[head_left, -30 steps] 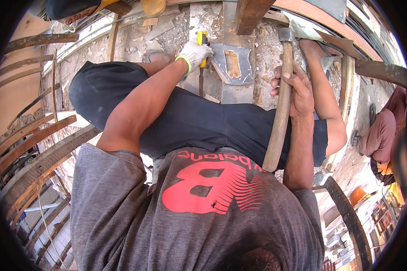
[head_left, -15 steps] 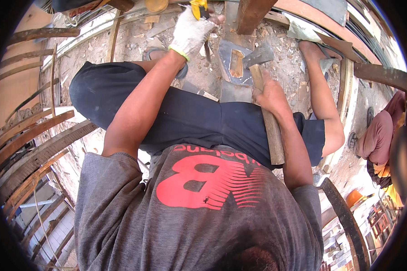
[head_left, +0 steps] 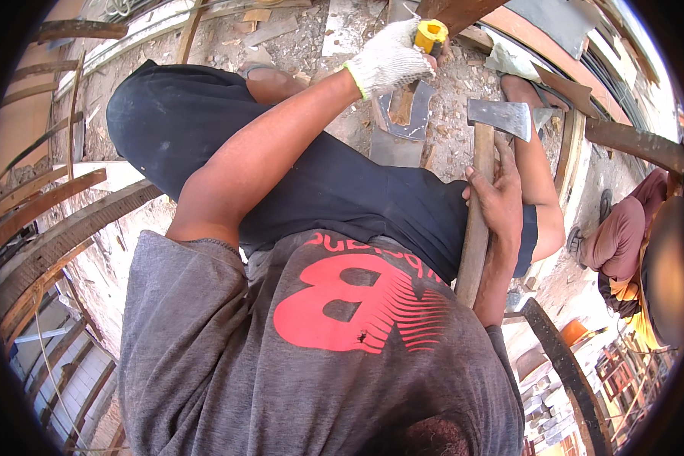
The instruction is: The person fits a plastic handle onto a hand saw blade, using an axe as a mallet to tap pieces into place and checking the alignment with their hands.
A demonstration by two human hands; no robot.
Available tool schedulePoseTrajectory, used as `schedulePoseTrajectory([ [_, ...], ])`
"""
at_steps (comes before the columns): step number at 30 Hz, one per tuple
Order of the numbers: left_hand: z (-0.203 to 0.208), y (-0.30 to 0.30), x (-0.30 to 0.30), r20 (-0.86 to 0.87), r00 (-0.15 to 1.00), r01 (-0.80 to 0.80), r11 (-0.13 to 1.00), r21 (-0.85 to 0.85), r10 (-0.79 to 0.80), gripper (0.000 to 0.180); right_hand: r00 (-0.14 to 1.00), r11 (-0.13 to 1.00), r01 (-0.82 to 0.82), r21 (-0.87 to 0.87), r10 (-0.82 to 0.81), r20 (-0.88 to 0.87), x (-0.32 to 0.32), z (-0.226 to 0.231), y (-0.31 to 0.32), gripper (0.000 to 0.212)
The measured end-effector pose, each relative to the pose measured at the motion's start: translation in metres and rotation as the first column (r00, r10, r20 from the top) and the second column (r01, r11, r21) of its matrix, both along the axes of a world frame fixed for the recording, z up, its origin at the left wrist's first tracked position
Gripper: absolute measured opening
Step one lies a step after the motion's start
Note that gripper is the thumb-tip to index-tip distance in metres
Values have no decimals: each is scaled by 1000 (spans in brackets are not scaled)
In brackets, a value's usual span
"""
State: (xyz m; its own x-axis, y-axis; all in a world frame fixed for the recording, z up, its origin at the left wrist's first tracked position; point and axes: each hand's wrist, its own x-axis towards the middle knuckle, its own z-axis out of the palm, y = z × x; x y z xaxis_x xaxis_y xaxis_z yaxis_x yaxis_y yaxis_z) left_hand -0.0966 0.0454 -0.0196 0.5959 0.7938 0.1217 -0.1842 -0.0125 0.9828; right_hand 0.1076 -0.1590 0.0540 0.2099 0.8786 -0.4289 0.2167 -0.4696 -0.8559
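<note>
My left hand (head_left: pixel 395 59), in a white knitted glove, is closed round the yellow handle (head_left: pixel 431 32) of what looks like a chisel. Its blade is mostly hidden by the fist. Beneath that hand on the ground lies a dark grey piece (head_left: pixel 418 121) with a rectangular opening, through which brown wood shows. My bare right hand (head_left: pixel 498 190) grips a hatchet by its wooden shaft (head_left: pixel 475 243), thumb across it and fingers partly stretched along it. The steel hatchet head (head_left: pixel 501 118) is raised above my right shin, its edge turned to the right.
A thick brown timber (head_left: pixel 460 11) rises beyond my left hand. Wood chips and scraps litter the ground around my feet. Curved wooden pieces (head_left: pixel 76 228) stand at the left, and another dark one (head_left: pixel 570 372) at the lower right. Another person (head_left: pixel 623 235) crouches at the right.
My right hand has lifted the hatchet away from the grey piece, up and to the right. My left hand has moved right with the yellow-handled tool, over the piece.
</note>
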Motion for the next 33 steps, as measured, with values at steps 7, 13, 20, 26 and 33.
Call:
schedulePoseTrajectory([
  [7, -9, 10, 16, -124, 992, 24, 997, 73, -15, 36, 1000, 1000, 25, 16, -25, -10, -3, 18, 1, 72],
  [13, -20, 20, 25, -249, 966, -24, 983, 182, 70, 47, 1000, 999, 21, 32, -21, -6, -9, 30, 0, 72],
  [20, 23, -2, 27, -477, 867, -1, 958, 286, 143, 54, 999, 987, 35, 159, -38, 16, -11, 53, -5, 76],
  [26, 11, -2, 23, -412, 897, -3, 936, 353, 158, 49, 999, 970, 52, 237, -54, 3, -10, 73, -11, 81],
  [33, 36, -1, 16, -246, 957, -95, 967, 237, 154, 56, 999, 960, 49, 277, -47, -11, -14, 71, -10, 77],
])
